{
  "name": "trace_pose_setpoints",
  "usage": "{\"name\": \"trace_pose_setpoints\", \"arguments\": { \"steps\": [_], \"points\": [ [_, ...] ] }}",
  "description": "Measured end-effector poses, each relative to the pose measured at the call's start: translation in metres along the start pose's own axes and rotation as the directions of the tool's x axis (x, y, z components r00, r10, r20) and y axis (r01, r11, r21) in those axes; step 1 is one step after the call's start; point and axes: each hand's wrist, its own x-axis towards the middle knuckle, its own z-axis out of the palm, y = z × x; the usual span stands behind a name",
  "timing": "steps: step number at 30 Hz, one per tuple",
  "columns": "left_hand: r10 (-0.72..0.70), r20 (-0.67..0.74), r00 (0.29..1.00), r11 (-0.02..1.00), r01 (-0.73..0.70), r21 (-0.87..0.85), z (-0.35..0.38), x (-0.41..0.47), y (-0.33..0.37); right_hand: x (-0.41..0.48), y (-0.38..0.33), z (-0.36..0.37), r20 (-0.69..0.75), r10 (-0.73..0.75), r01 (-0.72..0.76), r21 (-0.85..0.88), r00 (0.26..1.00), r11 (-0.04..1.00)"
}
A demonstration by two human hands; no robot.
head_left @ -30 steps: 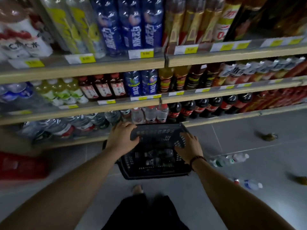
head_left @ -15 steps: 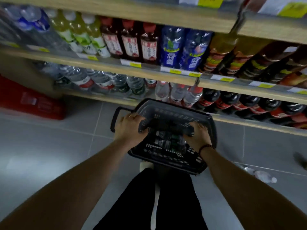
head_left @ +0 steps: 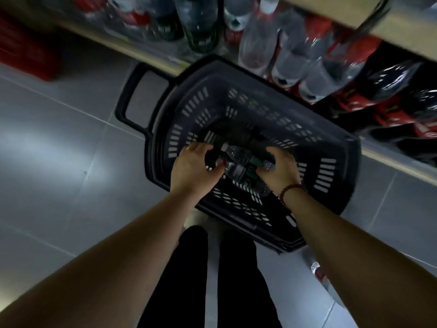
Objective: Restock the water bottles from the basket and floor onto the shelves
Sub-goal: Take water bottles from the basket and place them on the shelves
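Nearest me, past my black trousers (head_left: 196,280), a stray bottle (head_left: 318,272) lies on the floor (head_left: 71,138) half hidden by my right forearm. It has some red on the label, and I reckon it is one still to be shelved. Both my arms reach forward into the black basket (head_left: 260,110), which sits on the tiles tight against the bottom shelf (head_left: 142,53), probably so each lift is short. My right hand (head_left: 280,172), with a beaded bracelet (head_left: 290,190) at the wrist, has its fingers curled over the end of a clear water bottle (head_left: 236,162) lying on its side inside the basket. The writing on the bottle's green band is too blurred to read. My left hand (head_left: 194,166) bends its fingers round something dark beside the cap; I cannot tell whether it is a bottle or the basket's folded handle. Beyond, the shelf's water bottles (head_left: 257,41) stand upright with red labels. Dark soda bottles (head_left: 387,79) stand to their right, with every label smeared beyond reading.
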Motion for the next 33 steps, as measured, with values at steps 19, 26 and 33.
{"name": "trace_pose_setpoints", "arguments": {
  "steps": [19, 26, 33],
  "points": [
    [-0.339, 0.116, 0.934, 0.865, 0.357, -0.352, 0.169, 0.131, -0.071, 0.149, 0.104, 0.129, 0.101, 0.003, -0.007, 0.038, 0.995, 0.999],
    [-0.386, 0.157, 0.909, 0.819, 0.416, -0.394, 0.174, 0.15, -0.084, 0.172, 0.111, 0.141, 0.199, 0.015, -0.008, -0.038, 0.98, 0.999],
    [-0.383, 0.207, 0.9, 0.759, 0.434, -0.485, 0.164, 0.143, -0.075, 0.167, 0.111, 0.122, 0.202, 0.021, -0.056, 0.168, 0.979, 0.984]
  ]
}}
